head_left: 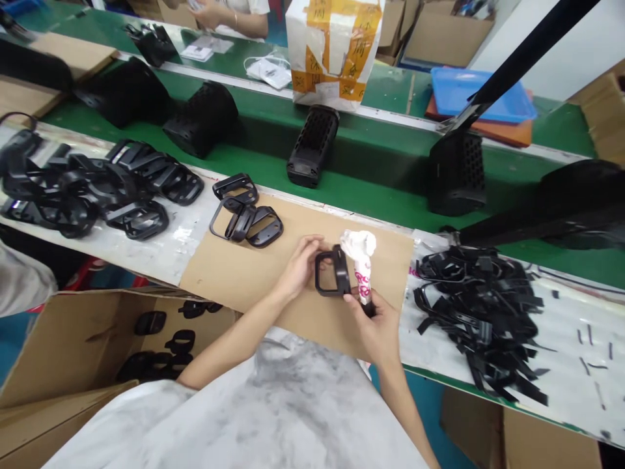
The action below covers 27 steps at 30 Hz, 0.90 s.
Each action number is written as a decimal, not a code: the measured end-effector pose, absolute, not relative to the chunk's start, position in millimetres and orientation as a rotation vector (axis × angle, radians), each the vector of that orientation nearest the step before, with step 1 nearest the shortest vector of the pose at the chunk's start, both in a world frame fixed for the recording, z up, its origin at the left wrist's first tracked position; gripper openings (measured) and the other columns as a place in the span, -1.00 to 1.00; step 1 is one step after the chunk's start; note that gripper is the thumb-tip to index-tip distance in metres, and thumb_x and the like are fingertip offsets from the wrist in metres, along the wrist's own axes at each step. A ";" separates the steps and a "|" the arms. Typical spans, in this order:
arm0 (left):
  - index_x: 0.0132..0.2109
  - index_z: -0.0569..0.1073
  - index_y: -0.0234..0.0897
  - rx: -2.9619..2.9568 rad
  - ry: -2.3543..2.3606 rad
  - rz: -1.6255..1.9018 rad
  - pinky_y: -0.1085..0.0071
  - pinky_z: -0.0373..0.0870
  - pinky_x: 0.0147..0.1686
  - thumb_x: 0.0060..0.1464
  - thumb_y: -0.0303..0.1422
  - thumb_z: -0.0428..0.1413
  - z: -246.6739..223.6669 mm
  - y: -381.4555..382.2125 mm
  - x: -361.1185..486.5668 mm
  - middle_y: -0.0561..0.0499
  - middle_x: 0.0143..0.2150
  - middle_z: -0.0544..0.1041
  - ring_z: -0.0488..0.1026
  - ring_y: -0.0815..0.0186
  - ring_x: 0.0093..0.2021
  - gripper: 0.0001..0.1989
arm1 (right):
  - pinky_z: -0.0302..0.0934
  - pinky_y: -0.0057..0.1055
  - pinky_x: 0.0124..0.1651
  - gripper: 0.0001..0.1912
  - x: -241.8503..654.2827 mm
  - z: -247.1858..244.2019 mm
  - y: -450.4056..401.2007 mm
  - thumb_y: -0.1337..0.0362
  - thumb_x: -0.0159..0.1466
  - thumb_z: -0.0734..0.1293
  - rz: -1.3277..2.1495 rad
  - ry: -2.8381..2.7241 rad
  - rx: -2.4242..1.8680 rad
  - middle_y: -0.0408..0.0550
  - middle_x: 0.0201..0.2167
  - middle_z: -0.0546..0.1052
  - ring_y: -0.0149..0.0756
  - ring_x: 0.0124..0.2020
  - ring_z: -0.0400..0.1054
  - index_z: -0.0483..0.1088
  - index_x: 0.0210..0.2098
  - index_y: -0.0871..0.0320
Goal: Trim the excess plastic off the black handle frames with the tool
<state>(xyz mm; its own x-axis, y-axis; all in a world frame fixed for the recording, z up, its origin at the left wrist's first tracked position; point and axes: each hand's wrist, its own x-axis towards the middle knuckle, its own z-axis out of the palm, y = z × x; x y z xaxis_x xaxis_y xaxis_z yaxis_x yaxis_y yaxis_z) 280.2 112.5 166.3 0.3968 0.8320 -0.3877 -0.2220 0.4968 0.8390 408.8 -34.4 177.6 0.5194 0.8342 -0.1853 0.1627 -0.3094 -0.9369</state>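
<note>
Close in front of my body, my left hand (pixel 295 268) is closed around the left side of a black plastic frame (pixel 344 272), which stands tilted above a cardboard sheet (pixel 312 319). My right hand (pixel 378 327) grips a hammer-shaped tool (pixel 362 270) by its lower end. White wrapping with pink marks covers the tool's head and shaft, so what is underneath is hidden. The right fingertips touch or nearly touch the frame's lower right corner. Several similar black frames (pixel 266 227) lie on the sheet's far left part.
A heap of black strap-like pieces (pixel 483 312) lies right; more black frames (pixel 88 182) are piled left. Black housings (pixel 313 144) stand on the green belt (pixel 381 163). An open carton (pixel 73 339) holds frames at lower left. Across the belt, a person's hands (pixel 209 14) show.
</note>
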 end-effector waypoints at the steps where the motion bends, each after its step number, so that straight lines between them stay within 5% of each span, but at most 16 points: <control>1: -0.04 0.49 -0.21 1.018 0.958 0.810 0.26 0.42 0.04 0.24 -0.12 0.17 164.4 107.3 274.7 -0.07 -0.03 0.53 0.50 0.19 -0.01 -0.71 | 0.09 -0.49 -0.53 -0.61 408.7 175.9 -33.8 -0.05 0.24 0.48 0.922 -0.740 -1.754 -0.20 -0.58 0.41 -0.42 -0.57 0.19 0.54 -0.27 0.19; 3: -0.02 0.52 -0.20 1.482 0.960 0.821 0.14 0.26 0.28 0.32 -0.12 0.10 163.0 98.5 264.1 -0.16 0.20 0.43 0.35 0.09 0.27 -0.72 | -0.05 -0.52 -0.64 -0.56 409.0 174.6 -32.0 -0.10 0.21 0.49 1.056 -0.533 -1.666 -0.33 -0.70 0.23 -0.49 -0.69 0.01 0.49 -0.23 0.17; 5: -0.08 0.53 -0.22 1.792 0.840 0.800 0.09 0.17 0.35 0.38 -0.11 0.03 163.6 93.6 257.0 -0.20 0.25 0.40 0.28 0.06 0.34 -0.69 | -0.17 -0.56 -0.70 -0.51 410.8 176.4 -28.8 -0.12 0.17 0.52 1.125 -0.368 -1.573 -0.41 -0.73 0.11 -0.54 -0.73 -0.12 0.44 -0.19 0.14; 9: -0.19 0.46 -0.24 1.960 0.522 0.819 0.11 0.27 0.21 0.35 -0.09 0.06 165.6 94.7 259.7 -0.16 -0.10 0.55 0.45 0.09 0.07 -0.69 | -0.23 -0.61 -0.73 -0.45 417.3 185.3 -20.2 -0.12 0.06 0.59 1.096 -0.258 -1.503 -0.44 -0.71 0.09 -0.60 -0.74 -0.17 0.41 -0.22 0.13; 15: -0.30 0.32 -0.24 1.462 0.742 0.776 0.39 0.20 -0.25 0.37 -0.07 -0.01 162.2 117.6 290.4 0.08 -0.42 0.30 0.26 0.33 -0.36 -0.64 | -0.20 -0.61 -0.72 -0.45 426.7 186.3 -20.9 -0.18 0.21 0.47 1.075 -0.351 -1.553 -0.39 -0.61 0.16 -0.59 -0.72 -0.11 0.45 -0.05 0.12; 21: -0.40 0.22 -0.23 1.151 0.857 0.980 0.43 0.12 -0.33 0.26 0.12 0.06 149.6 147.3 316.7 0.12 -0.45 0.18 0.13 0.38 -0.41 -0.48 | -0.10 -0.54 -0.70 -0.50 436.1 175.1 -43.0 -0.23 0.30 0.35 1.124 -0.512 -1.675 -0.24 -0.53 0.34 -0.52 -0.69 0.04 0.38 -0.27 0.12; 27: -0.45 0.18 -0.24 1.255 0.828 0.919 0.41 0.07 -0.36 0.24 0.08 0.11 150.5 134.0 316.0 0.13 -0.48 0.10 0.08 0.39 -0.41 -0.46 | 0.06 -0.48 -0.56 -0.51 429.9 172.4 -45.1 -0.16 0.44 0.20 0.837 -0.739 -1.837 -0.20 -0.54 0.34 -0.44 -0.60 0.15 0.36 -0.35 0.12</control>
<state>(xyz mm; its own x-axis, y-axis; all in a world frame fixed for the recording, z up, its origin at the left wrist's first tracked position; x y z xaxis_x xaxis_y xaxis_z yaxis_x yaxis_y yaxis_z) 316.0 134.0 150.5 0.4132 0.9104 -0.0193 -0.1137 0.0726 0.9909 429.9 -45.1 172.4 0.5823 0.7807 -0.2269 0.1286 -0.3640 -0.9225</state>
